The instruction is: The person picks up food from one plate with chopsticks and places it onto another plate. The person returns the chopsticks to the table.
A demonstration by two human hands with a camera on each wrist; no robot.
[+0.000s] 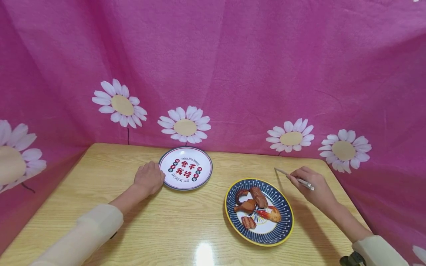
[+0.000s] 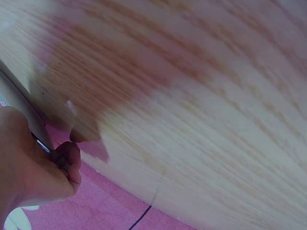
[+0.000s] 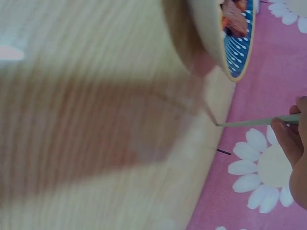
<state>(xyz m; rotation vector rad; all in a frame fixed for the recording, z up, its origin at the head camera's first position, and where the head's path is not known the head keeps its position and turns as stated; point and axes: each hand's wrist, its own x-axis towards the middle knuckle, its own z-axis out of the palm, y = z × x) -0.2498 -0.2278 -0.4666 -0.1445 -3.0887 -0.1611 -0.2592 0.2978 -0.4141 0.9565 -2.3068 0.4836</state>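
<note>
At the rim of a white plate (image 1: 186,152) with red characters, my left hand (image 1: 149,178) grips its left edge. In the left wrist view, the curled fingers of the left hand (image 2: 36,165) close round that rim. My right hand (image 1: 314,190) pinches a pair of thin pale chopsticks (image 1: 305,183), their tips pointing left, close over the table. Nearest to it is a blue patterned plate (image 1: 285,218) with a yellow rim. On that plate lie a shrimp-like piece (image 1: 273,214), a brown drumstick-like piece (image 1: 246,207), a curled dark piece (image 1: 240,195) and other brown meat-like pieces (image 1: 258,197).
Both plates stand on a light wood table (image 1: 179,229), the white one near the back edge. A pink cloth (image 1: 233,74) printed with white daisies hangs behind and beside the table. A bright light reflection shows at the front.
</note>
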